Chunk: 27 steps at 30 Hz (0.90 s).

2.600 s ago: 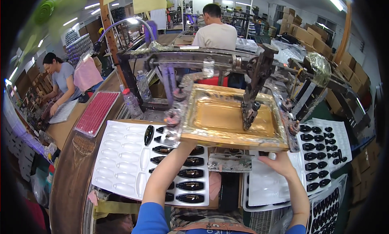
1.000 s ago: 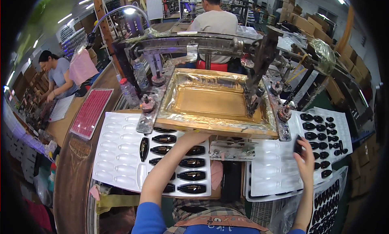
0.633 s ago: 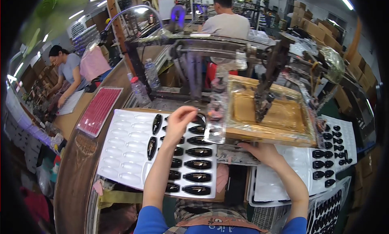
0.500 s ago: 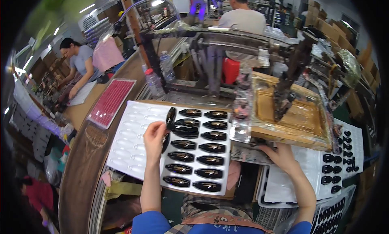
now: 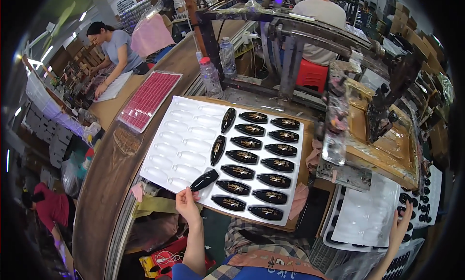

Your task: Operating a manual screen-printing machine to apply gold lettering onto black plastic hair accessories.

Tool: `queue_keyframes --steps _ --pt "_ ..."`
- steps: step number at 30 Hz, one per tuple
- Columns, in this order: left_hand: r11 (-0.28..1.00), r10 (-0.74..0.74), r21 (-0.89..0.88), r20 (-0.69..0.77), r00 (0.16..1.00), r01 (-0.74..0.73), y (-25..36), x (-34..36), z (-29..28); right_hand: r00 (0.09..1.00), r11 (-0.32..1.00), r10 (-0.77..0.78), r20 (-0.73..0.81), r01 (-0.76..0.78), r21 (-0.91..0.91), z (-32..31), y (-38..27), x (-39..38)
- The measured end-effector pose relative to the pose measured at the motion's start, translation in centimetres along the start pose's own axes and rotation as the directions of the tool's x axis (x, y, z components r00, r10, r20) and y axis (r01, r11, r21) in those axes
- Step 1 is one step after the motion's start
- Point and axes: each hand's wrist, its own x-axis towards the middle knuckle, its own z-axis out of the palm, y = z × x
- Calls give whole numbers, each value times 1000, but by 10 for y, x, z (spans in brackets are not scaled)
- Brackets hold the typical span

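A white molded tray (image 5: 167, 134) lies tilted in front of me, with glossy black oval pieces (image 5: 242, 157) bearing gold print in its right-hand rows. Three black pieces lie slanted left of those rows. At the lowest of them, a plain-topped black oval piece (image 5: 204, 180), my left hand (image 5: 188, 205) pinches its near end by the tray's front edge. Far to the right, my right hand (image 5: 400, 225) reaches over a white sheet with small black pieces (image 5: 425, 205). Its fingers are apart around one of them; whether they touch it is unclear.
A wooden-framed printing screen (image 5: 382, 149) on a metal rig stands right of the tray. Behind it are a red-capped bottle (image 5: 210, 76) and a red stool (image 5: 311, 74). A pink sheet (image 5: 149, 101) lies on the curved bench. Co-workers are at left and behind.
My left hand has moved from the tray's middle to its front edge. My right hand has gone from beneath the screen frame to the black pieces at right. The view has shifted.
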Motion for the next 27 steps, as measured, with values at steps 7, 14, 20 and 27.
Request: queue_keyframes --steps 7,14,20,27 --pt "998 -53 -46 -35 998 51 -5 -2 -7 999 939 30 30 -18 -344 10 87 -3" --pt "995 -101 -6 77 992 102 -3 -8 -10 986 893 155 56 -116 -436 8 84 0" --pt "977 -111 199 182 977 74 11 -17 -7 983 884 171 72 -121 -451 12 94 -1" --pt "747 248 574 228 942 -336 35 -12 12 986 911 164 27 -141 -387 7 107 -1"
